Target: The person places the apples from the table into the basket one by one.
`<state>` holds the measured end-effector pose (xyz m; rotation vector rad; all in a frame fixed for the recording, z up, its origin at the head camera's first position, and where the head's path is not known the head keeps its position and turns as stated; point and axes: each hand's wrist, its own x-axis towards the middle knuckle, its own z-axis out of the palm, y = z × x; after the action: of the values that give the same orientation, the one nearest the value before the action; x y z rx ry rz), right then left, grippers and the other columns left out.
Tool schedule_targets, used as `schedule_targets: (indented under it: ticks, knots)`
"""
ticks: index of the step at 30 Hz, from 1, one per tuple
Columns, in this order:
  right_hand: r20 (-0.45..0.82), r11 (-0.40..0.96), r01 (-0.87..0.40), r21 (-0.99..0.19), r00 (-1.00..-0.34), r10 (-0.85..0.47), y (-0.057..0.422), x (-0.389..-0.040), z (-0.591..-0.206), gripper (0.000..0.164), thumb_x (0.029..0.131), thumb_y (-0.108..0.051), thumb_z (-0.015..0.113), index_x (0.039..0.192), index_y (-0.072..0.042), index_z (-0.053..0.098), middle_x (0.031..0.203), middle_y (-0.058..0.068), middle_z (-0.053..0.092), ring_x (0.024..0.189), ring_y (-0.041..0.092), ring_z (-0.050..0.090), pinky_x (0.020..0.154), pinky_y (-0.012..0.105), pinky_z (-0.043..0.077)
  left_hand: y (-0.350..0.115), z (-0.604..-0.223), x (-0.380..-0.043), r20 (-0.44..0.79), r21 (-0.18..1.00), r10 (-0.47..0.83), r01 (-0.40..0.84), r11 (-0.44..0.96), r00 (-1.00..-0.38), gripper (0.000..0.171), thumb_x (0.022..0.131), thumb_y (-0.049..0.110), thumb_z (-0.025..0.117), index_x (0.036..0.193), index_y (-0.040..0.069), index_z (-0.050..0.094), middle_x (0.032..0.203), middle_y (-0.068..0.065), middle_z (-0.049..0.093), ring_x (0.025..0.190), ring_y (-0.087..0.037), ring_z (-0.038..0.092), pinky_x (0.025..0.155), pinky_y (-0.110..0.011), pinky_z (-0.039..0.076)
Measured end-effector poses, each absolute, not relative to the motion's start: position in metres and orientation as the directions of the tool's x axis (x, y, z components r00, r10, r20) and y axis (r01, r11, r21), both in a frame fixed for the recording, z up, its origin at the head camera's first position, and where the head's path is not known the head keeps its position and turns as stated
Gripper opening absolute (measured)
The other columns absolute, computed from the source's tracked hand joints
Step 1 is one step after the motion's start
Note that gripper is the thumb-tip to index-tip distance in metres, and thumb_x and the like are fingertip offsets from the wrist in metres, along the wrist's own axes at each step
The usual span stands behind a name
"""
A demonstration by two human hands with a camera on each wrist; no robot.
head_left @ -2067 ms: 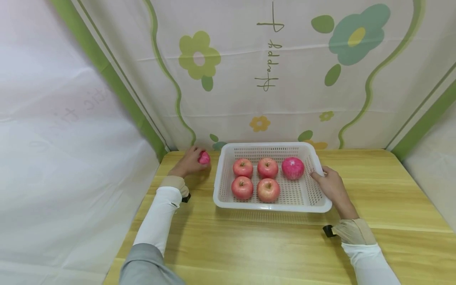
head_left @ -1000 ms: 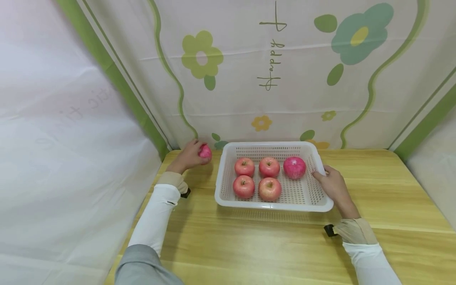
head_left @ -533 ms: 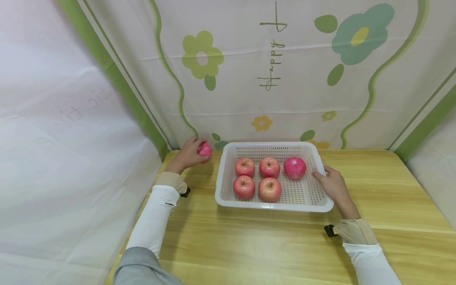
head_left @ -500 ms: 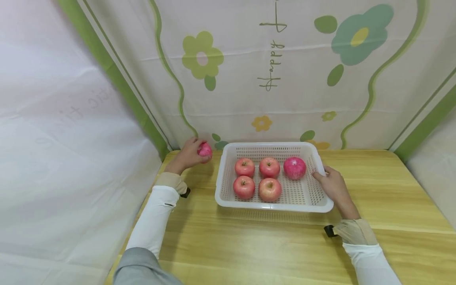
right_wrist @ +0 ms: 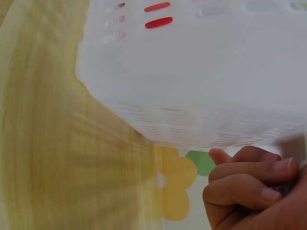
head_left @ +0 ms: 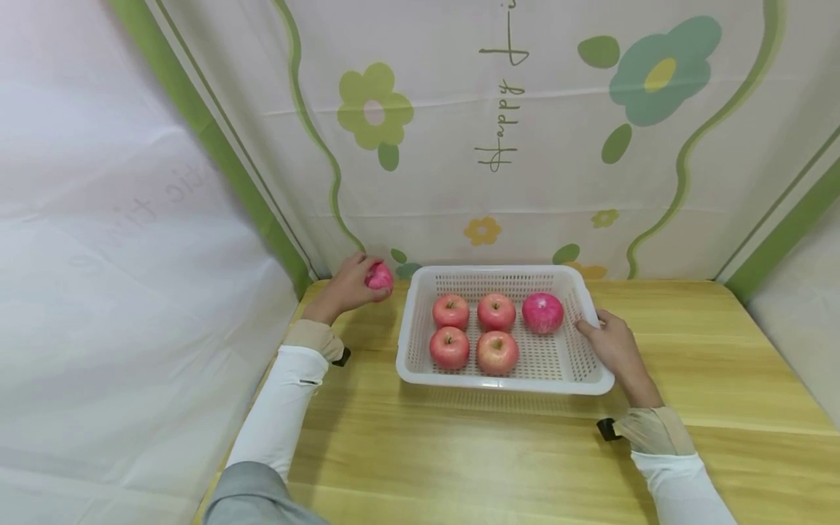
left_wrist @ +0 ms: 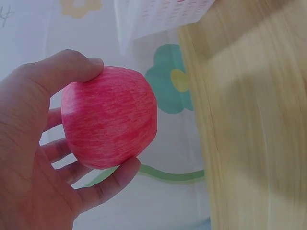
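My left hand (head_left: 348, 286) holds a pink-red apple (left_wrist: 110, 117) above the table's far left corner, thumb on one side and fingers on the other. In the left wrist view its streaked skin faces the camera. A white perforated plastic basket (head_left: 502, 383) is to its right. My right hand (head_left: 612, 343) grips the basket's right end, thumb over the rim; the right wrist view shows curled fingers (right_wrist: 244, 189) outside the wall. Inside are several light red apples, among them a front one (head_left: 496, 353), and one deeper pink, shiny apple (head_left: 542, 313) at the back right.
The basket is near the back of a wooden table (head_left: 459, 452), in front of a flower-printed curtain (head_left: 426, 189). Another white cloth wall (head_left: 131, 292) borders the left side. A shadow falls beneath the basket's front edge.
Over two seconds my left hand has risen slightly and turned, so more of its apple shows. The right hand keeps its grip on the basket. The head view has shifted a little.
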<state>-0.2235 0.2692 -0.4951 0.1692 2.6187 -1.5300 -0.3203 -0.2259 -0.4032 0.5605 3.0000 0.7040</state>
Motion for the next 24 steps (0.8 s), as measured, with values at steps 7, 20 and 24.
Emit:
schedule_targets:
  ticks: [7,20,24]
  knots:
    - [-0.144,0.494,0.148,-0.857,-0.988,0.045,0.27,-0.223,-0.495,0.068,0.11,-0.034,0.051,0.156,0.014,0.037,0.124,0.042,0.066,0.081,0.026,0.079,0.066,0.039,0.067,-0.223,-0.398,-0.317,0.056,0.421,0.36,0.349,0.837,-0.931,0.076,0.09,0.036,0.079,0.153,0.005,0.053,0.148,-0.02,0.052,0.134,-0.039,0.05,0.104,-0.056,0.054]
    - [-0.134,0.491,0.146,-0.859,-0.989,0.059,0.27,-0.222,-0.495,0.065,0.11,-0.033,0.052,0.153,0.014,0.041,0.122,0.041,0.067,0.08,0.025,0.079,0.065,0.038,0.066,-0.216,-0.391,-0.312,0.054,0.387,0.397,0.386,0.838,-0.916,0.072,0.09,0.037,0.079,0.15,0.006,0.055,0.146,-0.018,0.053,0.131,-0.038,0.052,0.104,-0.055,0.055]
    - [-0.134,0.487,0.145,-0.861,-0.989,0.058,0.27,-0.222,-0.496,0.065,0.11,-0.033,0.052,0.153,0.014,0.041,0.123,0.041,0.067,0.081,0.026,0.079,0.066,0.038,0.067,-0.213,-0.388,-0.311,0.043,0.377,0.411,0.396,0.837,-0.911,0.071,0.09,0.037,0.078,0.151,0.008,0.055,0.146,-0.017,0.053,0.13,-0.037,0.052,0.101,-0.054,0.056]
